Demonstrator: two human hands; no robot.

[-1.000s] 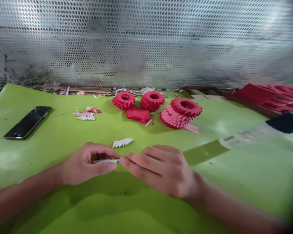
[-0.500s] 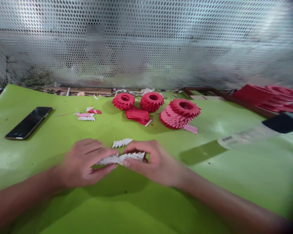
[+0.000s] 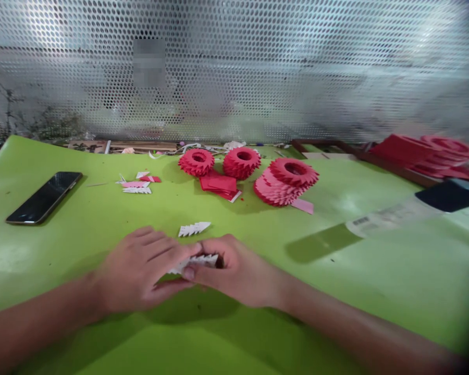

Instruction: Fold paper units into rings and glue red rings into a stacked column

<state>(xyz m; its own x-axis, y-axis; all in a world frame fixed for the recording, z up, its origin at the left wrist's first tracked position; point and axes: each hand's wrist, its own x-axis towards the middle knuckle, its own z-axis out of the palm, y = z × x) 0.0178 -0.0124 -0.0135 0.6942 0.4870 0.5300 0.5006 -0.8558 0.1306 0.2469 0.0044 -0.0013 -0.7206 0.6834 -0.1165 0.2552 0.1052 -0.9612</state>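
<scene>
Pinched on folded paper [image 3: 208,260], L hand [image 3: 140,268] & R hand [image 3: 244,272] meet over table [image 3: 203,344], forearms [image 3: 50,307] angled in frm opp. sides.

Folded white paper [image 3: 206,260] between hands [image 3: 246,270]

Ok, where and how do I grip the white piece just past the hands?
Probably pinch its middle from above, across the long edges: the white piece lies low, longer than wide, tapering to a point at its right end, with left hand and right hand on its near side.
</scene>
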